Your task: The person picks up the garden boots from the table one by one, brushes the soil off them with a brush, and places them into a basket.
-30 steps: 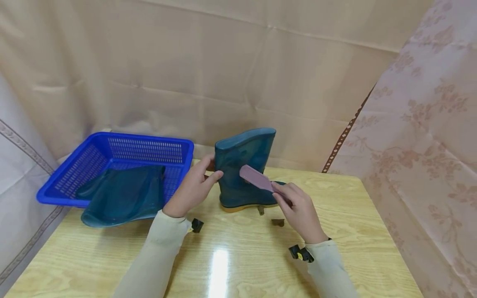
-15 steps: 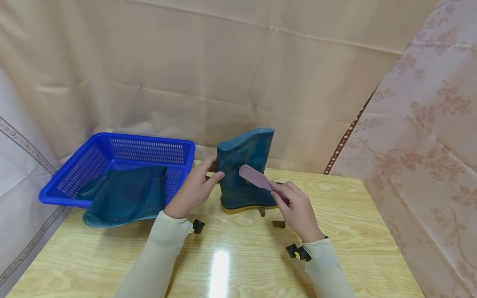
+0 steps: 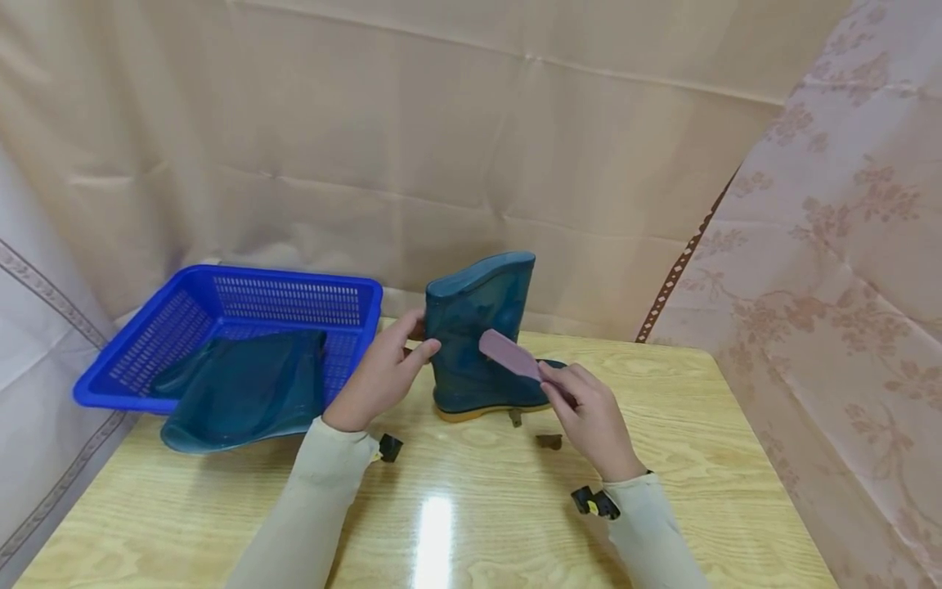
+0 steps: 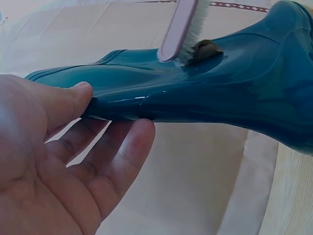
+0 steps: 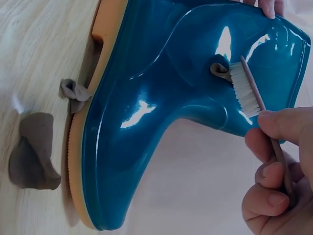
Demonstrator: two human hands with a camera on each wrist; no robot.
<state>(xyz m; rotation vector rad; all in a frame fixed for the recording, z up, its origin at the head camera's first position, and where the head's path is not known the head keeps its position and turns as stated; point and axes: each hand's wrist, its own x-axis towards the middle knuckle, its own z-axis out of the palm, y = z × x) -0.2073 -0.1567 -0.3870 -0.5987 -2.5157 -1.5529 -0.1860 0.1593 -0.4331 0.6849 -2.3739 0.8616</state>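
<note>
A dark teal rubber boot (image 3: 459, 343) with an orange sole stands upright on the table, toe to the right. My left hand (image 3: 379, 372) holds the back of its shaft, thumb on the near side and fingers behind, as the left wrist view shows. In my right hand (image 3: 592, 413) is the handle of a pinkish-purple brush (image 3: 508, 356). Its white bristles (image 5: 244, 90) touch the shaft beside a curled brown lump (image 5: 220, 71) stuck to the boot. Two brown clay-like pieces lie by the sole: a small curled one (image 5: 74, 93) and a larger flat one (image 5: 34, 152).
To the left stands a blue plastic basket (image 3: 84, 391) with perforated sides. A second teal boot (image 3: 250, 393) lies in it, its shaft jutting over the front rim. Beige cloth (image 3: 456, 139) hangs behind the wooden table (image 3: 662, 458), and floral cloth (image 3: 846, 311) hangs at right.
The brush head has shifted slightly right on the shaft. The boot's top has tipped a little to the left. My left hand keeps its hold in the same place.
</note>
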